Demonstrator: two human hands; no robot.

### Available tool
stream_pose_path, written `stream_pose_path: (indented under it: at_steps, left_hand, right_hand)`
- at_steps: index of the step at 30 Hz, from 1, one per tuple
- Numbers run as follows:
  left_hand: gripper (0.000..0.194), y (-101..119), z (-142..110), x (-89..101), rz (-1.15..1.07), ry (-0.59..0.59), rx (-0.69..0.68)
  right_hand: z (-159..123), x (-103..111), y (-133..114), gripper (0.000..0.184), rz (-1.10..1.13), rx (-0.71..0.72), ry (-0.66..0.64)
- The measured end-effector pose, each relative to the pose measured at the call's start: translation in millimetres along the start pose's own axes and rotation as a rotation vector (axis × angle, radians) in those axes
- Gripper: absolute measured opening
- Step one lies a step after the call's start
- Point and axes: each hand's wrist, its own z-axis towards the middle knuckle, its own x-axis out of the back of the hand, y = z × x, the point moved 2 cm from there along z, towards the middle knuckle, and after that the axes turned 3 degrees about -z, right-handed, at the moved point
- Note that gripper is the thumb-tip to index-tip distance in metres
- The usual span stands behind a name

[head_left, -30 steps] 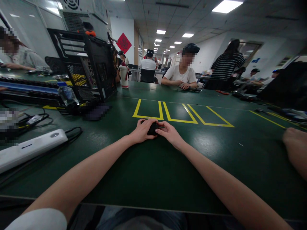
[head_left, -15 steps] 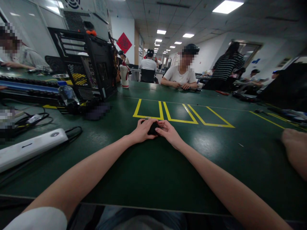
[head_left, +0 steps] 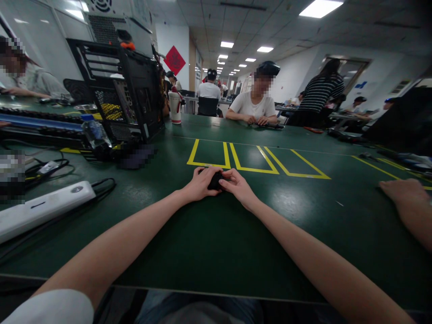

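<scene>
A small black rounded object (head_left: 215,181) is between my two hands, low over the green table (head_left: 216,243); its exact kind is hard to make out. My left hand (head_left: 200,183) wraps round it from the left, thumb on the near side and fingers over the far side. From the right, my right hand (head_left: 239,186) pinches its edge with thumb and fingertips. Both hands are just on the near side of the yellow tape outlines (head_left: 253,171). Fingers cover much of the object, so its underside and far side are hidden.
A white power strip (head_left: 47,210) with cables lies at left. Behind it stand a plastic bottle (head_left: 95,130) and an open black computer case (head_left: 135,90). A paper cup (head_left: 175,107) is farther back. Another person's hand (head_left: 403,193) rests at right; a co-worker (head_left: 253,105) sits opposite.
The other person's hand at the right edge has moved left, farther into view. My hands and the black object have hardly shifted.
</scene>
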Motion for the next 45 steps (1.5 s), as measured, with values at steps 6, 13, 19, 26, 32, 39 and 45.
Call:
stream_pose_path:
  at_steps: [6, 13, 19, 26, 32, 39, 45]
  left_hand:
    - [0.059, -1.5, 0.0, -1.6, 0.008, 0.001, 0.019]
    - [0.057, -0.1, 0.3, -0.1, -0.018, -0.006, 0.017]
    - [0.057, 0.8, 0.4, 1.2, 0.004, -0.013, 0.009]
    - [0.059, -0.2, 0.3, 0.7, 0.007, -0.012, -0.002]
    - [0.058, -1.8, -0.1, 0.0, 0.008, -0.01, -0.005]
    - [0.059, -2.6, -0.2, -0.9, 0.02, -0.002, -0.009]
    - [0.058, -1.7, -0.2, -0.1, 0.012, -0.002, -0.011]
  right_hand:
    - [2.5, 0.5, 4.3, 0.034, -0.025, -0.057, 0.001]
    - [0.0, -0.4, 1.4, 0.033, 0.02, 0.023, -0.061]
    - [0.4, -0.1, 0.7, 0.028, -0.02, 0.019, -0.011]
    - [0.8, 1.2, 1.7, 0.033, -0.048, -0.043, -0.024]
    - [0.1, -1.1, 0.3, 0.035, 0.053, 0.007, -0.066]
    - [1.0, -1.8, 2.3, 0.025, 0.004, 0.036, 0.01]
    - [0.4, -0.5, 4.4, 0.034, -0.028, -0.022, -0.012]
